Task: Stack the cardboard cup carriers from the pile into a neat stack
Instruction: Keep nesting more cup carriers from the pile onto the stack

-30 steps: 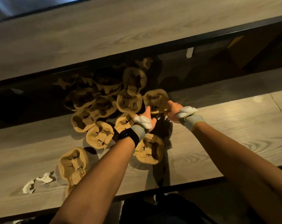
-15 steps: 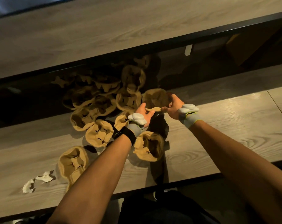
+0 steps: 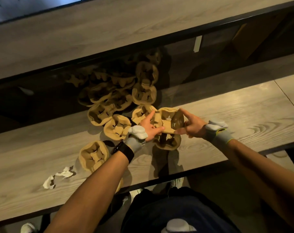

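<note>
Two hands grip one moulded-pulp cup carrier (image 3: 166,119) over the wood-grain table (image 3: 235,115): left hand (image 3: 150,126) pinching its near edge, right hand (image 3: 191,126) its right rim, index fingers extended. The tan, scalloped pile (image 3: 116,101) lies just left. No writing legible.

You hold one carrier (image 3: 166,121) between your left hand (image 3: 151,127) and right hand (image 3: 192,126), above another carrier (image 3: 168,142) on the bench (image 3: 235,111); the pile (image 3: 119,98) lies to your left and behind.
</note>
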### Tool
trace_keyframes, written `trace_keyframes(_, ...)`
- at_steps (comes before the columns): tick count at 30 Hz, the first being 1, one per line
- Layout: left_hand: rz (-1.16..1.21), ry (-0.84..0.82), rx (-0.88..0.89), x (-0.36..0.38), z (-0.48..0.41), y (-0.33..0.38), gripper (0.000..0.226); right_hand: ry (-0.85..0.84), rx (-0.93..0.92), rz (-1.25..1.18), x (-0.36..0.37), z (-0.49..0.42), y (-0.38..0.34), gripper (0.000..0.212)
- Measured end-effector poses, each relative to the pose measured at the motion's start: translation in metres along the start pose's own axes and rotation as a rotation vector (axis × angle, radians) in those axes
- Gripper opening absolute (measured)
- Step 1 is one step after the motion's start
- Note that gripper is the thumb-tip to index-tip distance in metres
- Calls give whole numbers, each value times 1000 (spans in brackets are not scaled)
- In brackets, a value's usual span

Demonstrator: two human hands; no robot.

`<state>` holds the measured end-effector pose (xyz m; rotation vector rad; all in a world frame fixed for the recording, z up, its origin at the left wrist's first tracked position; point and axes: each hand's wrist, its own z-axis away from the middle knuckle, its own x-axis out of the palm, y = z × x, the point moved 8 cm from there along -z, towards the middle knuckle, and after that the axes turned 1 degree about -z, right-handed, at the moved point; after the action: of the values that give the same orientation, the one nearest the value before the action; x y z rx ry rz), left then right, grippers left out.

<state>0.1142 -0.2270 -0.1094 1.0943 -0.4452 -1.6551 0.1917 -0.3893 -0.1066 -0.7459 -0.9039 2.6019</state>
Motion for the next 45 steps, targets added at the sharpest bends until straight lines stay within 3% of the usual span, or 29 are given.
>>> trace_keyframes(4, 13, -60, 9, 10, 24, -21, 92, 42, 16, 2, 29, 23, 12, 109)
trace_keyframes(9, 24, -118, -18, 19, 32, -38, 86, 97, -33, 0, 50, 32, 11, 96)
trace_keyframes(19, -59, -67, 82, 16, 27, -38, 81, 182, -33, 63, 49, 36, 11, 100)
trace_keyframes(32, -68, -56, 82, 13, 24, -28, 79, 197, -57, 23, 41, 37, 6, 99)
trace_keyframes(42, -217, -107, 18, 27, 19, -37, 85, 111, 27, 345, 50, 29, 21, 102)
trace_keyframes(45, -274, -82, 20, 18, 19, -33, 77, 85, 20, 388, 40, 25, 12, 92)
